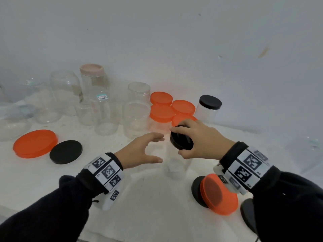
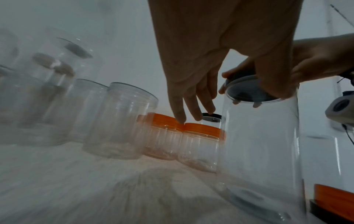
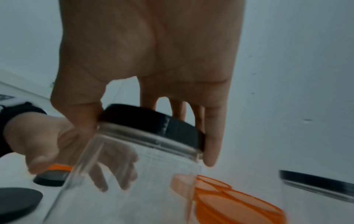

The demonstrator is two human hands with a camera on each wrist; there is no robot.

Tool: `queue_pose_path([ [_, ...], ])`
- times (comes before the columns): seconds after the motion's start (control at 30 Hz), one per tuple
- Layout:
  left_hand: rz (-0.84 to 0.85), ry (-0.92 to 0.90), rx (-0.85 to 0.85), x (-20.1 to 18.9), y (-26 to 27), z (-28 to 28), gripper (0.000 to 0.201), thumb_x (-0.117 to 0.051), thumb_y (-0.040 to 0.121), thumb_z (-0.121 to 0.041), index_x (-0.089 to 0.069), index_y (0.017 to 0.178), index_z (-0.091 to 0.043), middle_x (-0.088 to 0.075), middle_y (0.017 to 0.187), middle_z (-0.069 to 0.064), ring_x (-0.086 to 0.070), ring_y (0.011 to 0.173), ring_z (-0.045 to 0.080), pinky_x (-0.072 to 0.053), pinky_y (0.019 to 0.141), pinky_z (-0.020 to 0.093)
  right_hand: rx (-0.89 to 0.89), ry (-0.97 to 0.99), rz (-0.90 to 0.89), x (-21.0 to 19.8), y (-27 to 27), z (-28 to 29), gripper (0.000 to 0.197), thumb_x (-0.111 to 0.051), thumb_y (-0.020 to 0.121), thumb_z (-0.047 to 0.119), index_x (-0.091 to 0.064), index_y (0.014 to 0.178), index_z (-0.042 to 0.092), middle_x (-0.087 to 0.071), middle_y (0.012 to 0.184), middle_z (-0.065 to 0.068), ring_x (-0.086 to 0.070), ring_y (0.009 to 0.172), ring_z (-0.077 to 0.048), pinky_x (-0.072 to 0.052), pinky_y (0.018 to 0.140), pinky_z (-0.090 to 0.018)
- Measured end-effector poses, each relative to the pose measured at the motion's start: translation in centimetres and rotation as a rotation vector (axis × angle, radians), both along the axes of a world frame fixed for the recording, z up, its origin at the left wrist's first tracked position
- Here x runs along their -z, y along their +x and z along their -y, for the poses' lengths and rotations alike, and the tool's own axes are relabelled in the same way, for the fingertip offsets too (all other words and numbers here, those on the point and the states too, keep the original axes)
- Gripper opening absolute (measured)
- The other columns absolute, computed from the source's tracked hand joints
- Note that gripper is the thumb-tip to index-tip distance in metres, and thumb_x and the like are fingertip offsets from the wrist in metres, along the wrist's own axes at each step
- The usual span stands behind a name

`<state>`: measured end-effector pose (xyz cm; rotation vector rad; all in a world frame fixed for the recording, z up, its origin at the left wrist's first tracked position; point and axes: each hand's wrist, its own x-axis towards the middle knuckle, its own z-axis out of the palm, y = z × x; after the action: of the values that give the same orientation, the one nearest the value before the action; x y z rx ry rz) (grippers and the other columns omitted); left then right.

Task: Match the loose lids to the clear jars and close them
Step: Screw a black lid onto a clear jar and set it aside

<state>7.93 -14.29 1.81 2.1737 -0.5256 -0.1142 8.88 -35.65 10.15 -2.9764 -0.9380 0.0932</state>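
Note:
A tall clear jar [image 1: 176, 165] stands on the white table [image 1: 143, 215] between my hands. My right hand [image 1: 180, 142] grips a black lid [image 1: 181, 143] from above, thumb and fingers curled round its rim; the lid sits tilted on the jar's mouth. The right wrist view shows that black lid [image 3: 153, 121] on the jar [image 3: 134, 181] with my right hand [image 3: 147, 136] around it. My left hand [image 1: 158, 149] is spread open just left of the jar, thumb and fingers apart; whether it touches the glass I cannot tell. The left wrist view shows my left fingers [image 2: 182, 106] straight.
Behind stand several orange-lidded jars [image 1: 161, 98], a black-lidded jar [image 1: 208, 105], open clear jars [image 1: 136, 117] and a pink-lidded jar [image 1: 91, 70]. A loose orange lid [image 1: 35, 143] and black lid [image 1: 66, 151] lie left. Another orange lid [image 1: 218, 194] leans on a black one [image 1: 196, 191] under my right wrist.

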Motion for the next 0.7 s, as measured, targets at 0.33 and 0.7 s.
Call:
queue_pose_path([
  [0.33, 0.438, 0.138, -0.038, -0.1, 5.2, 6.2, 0.048, -0.065, 0.086, -0.020, -0.048, 0.130, -0.009, -0.048, 0.135, 0.004, -0.038, 0.128, 0.018, -0.020, 0.102, 0.015, 0.163, -0.073, 0.022, 1.1, 1.1, 6.7, 0.085, -0.060, 0.086, 0.044, -0.006, 0.149, 0.031, -0.007, 0.157, 0.003, -0.016, 0.138, -0.023, -0.037, 0.101, -0.036],
  [0.7, 0.441, 0.373, -0.091, 1.4, 10.0, 11.3, 0.062, -0.062, 0.086, -0.037, -0.038, 0.139, -0.016, -0.026, 0.151, 0.001, -0.016, 0.142, 0.021, -0.005, 0.115, 0.046, 0.250, 0.146, 0.253, 3.9, 4.8, 10.1, 0.068, -0.060, 0.089, 0.033, -0.029, 0.146, 0.014, -0.025, 0.153, -0.008, -0.019, 0.142, -0.025, -0.014, 0.115, -0.035],
])
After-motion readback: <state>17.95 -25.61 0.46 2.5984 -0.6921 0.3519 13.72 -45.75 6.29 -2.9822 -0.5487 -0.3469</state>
